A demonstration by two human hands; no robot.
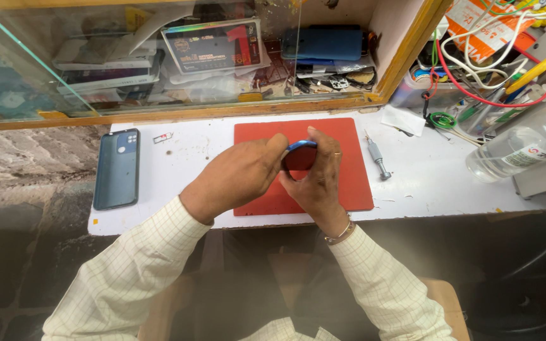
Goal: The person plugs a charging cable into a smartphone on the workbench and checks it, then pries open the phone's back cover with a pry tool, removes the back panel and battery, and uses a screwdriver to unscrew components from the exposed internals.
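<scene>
Disc: a small round blue-rimmed thing (301,156), dark on the side facing the camera, held above the red mat (342,170).
Left hand: left hand (241,173) curled, fingertips pinching the disc's left edge.
Right hand: right hand (320,180) cupped around its right side, thumb on the rim.
Mat: flat, smooth rectangle on a white table (424,183).
Right: metal screwdriver (377,158), clear plastic bottle (519,151), tangled wires (488,69).
Left: dark blue phone (117,168), face down.
Behind: glass-fronted wooden cabinet (178,113).

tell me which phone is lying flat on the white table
The dark blue phone left of the red mat, camera side up; the other, blue-edged phone, is held between both hands.
</scene>
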